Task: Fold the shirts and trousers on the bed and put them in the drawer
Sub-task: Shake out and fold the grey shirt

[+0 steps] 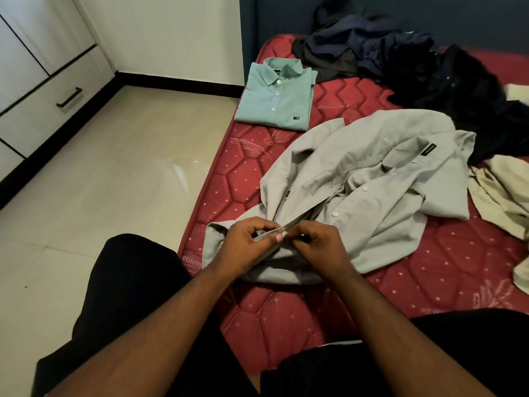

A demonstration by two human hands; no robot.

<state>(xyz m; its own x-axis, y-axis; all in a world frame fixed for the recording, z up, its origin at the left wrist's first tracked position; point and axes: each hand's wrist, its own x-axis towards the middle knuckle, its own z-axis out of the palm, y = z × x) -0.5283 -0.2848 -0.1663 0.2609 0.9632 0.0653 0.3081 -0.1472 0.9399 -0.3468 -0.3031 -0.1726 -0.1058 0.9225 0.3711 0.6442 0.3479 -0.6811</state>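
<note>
Fingers of the left hand [246, 242] and right hand [317, 245] pinch the lower placket of the crumpled pale grey button-up shirt [372, 179] at frame centre, probably buttoning it before folding. A folded mint-green shirt [272, 101] lies above, set aside.

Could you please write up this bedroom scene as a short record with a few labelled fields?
Surface: red quilted mattress
Folded: green shirt, near the mattress's far left corner
In progress: grey shirt, spread open, unfolded
Hands: left hand and right hand both pinch the grey shirt's front edge
Waiting: dark clothes pile; cream garment
Storage: drawer, closed
</note>
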